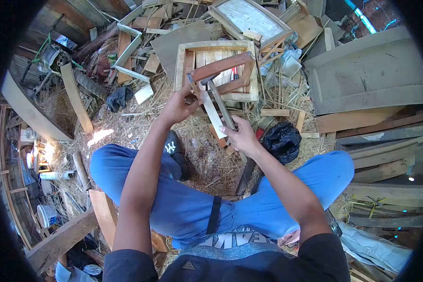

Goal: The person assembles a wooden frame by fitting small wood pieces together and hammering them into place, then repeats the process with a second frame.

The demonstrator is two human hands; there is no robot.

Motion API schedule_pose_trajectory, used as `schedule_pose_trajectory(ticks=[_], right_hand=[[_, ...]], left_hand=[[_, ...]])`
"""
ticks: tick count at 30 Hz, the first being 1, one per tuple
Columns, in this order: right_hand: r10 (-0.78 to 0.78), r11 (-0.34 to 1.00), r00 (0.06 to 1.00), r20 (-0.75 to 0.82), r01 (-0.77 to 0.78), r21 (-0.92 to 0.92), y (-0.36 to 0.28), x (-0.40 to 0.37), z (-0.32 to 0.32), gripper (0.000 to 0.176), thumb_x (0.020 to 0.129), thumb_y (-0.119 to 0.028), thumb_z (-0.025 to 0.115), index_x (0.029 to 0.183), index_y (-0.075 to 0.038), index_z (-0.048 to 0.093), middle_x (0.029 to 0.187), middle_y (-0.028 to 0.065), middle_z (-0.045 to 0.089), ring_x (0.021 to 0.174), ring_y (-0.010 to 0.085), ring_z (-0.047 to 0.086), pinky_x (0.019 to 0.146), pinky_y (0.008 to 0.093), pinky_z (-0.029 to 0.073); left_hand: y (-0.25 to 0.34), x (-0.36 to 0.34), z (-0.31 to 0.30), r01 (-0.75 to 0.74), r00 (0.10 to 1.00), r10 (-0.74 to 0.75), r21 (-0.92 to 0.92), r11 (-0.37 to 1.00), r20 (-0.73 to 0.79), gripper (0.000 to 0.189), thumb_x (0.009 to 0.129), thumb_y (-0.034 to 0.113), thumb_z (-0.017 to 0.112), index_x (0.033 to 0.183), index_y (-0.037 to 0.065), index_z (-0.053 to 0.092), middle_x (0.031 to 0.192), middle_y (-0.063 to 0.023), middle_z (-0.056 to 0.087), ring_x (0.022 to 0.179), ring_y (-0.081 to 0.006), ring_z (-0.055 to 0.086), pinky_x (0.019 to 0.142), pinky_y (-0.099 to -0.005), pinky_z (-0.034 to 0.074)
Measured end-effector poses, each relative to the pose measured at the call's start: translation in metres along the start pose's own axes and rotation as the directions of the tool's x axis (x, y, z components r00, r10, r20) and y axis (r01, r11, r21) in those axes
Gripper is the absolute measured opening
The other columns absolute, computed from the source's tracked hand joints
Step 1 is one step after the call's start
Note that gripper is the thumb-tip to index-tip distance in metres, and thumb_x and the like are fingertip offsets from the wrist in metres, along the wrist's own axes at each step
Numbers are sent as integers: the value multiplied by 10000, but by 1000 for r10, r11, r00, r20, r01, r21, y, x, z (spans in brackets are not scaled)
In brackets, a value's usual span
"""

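My left hand (177, 106) is closed around the lower left end of a small reddish-brown wooden frame (223, 66), its fingers near the corner. In my right hand (243, 134) is a hammer (219, 103), its handle running through the palm and its head up by the frame. A pale wood strip (213, 114) slants between the hands, and my right fingertips touch its lower end. Behind the frame lies a larger pale wooden box-like frame (179, 66) with a slatted inside. A red-handled tool (235, 74) shows inside it.
A black plastic bag (281, 141) lies right of my right hand. Weathered boards (373, 75) are stacked on the right. Curved planks (75, 96) stand at left. Straw and wood scraps cover the ground around my black shoe (175, 152). A framed panel (249, 19) leans at the back.
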State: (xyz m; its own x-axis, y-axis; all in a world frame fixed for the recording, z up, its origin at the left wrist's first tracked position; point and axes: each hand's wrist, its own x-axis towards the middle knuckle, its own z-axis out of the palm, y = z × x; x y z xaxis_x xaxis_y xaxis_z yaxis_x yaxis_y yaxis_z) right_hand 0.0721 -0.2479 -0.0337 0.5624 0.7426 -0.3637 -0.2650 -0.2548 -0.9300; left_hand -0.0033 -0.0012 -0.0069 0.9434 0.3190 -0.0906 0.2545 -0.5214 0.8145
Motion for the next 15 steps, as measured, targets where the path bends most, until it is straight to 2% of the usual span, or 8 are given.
schedule_pose_trajectory(ticks=[4,6,8,12,15], right_hand=[[-66,998,998,-9,66,-13,-2,1,-1,249,949,-92,695,1185,-39,639,624,-49,491,426,37,382,370,262,292],[0,1000,1000,-12,0,12,-6,0,-2,247,943,-86,699,1179,-35,643,607,-51,484,408,39,377,362,265,283],[7,1000,1000,-12,-6,25,-8,-1,-2,251,938,-87,705,1176,-33,643,601,-51,483,399,42,378,358,267,279],[38,999,999,-19,-38,0,-7,1,-2,274,926,-91,719,1179,-27,637,592,-43,488,378,54,384,348,271,275],[76,997,997,-23,-77,-12,-10,-1,-3,281,927,-95,717,1184,-23,629,585,-42,483,376,57,383,346,270,276]], left_hand=[[-13,2,3,-31,1000,31,-14,999,-5,257,870,97,768,1085,-2,669,1056,-106,722,982,-208,720,874,-355,570],[-12,2,3,-33,999,33,-28,999,8,248,863,85,771,1070,-2,667,1052,-103,717,966,-204,719,868,-350,572],[-5,0,1,-29,1000,29,37,999,12,214,847,64,771,1021,-2,666,1022,-87,715,930,-194,715,847,-344,577],[-6,0,2,-45,999,46,54,998,-19,206,827,48,769,1006,6,675,1030,-79,717,919,-193,716,837,-347,581],[-4,1,0,-129,990,134,114,985,-36,209,809,40,765,996,8,677,1028,-95,725,909,-215,725,830,-355,586]])
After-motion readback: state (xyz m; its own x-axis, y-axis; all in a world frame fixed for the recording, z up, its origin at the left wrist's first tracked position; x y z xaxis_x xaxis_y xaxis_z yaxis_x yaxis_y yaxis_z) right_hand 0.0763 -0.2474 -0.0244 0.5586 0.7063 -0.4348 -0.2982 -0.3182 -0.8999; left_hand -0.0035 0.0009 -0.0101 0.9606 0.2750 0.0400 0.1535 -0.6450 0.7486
